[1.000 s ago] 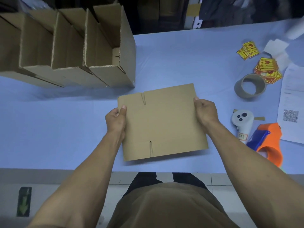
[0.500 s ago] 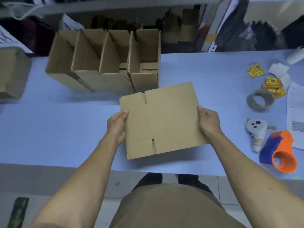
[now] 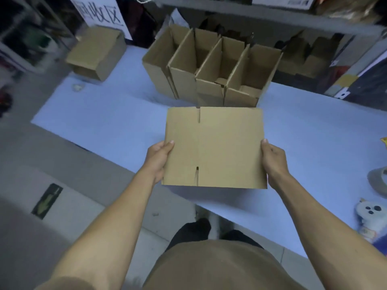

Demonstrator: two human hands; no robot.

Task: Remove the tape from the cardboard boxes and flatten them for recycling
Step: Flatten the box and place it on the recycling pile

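Holding a flattened cardboard box (image 3: 214, 147) by its two side edges, the person has both hands clamped on it: the left hand (image 3: 158, 159) pinches the edge at 9 o'clock, thumb on top, and the right hand (image 3: 273, 159) grips the edge at 3 o'clock in the same way. The sheet hangs above the near edge of the blue table (image 3: 104, 122), level and squared to the body. A second ago it sat slightly skewed; now it has been straightened, and the view has swung to 10 o'clock, bringing in a closed box (image 3: 96, 53) at the far left corner. No tape shows on the upper face. The row of open boxes (image 3: 211, 68) stands at 12 o'clock, just beyond the sheet, not yet flattened. Judging by this, one box is done and likely headed for a stack.
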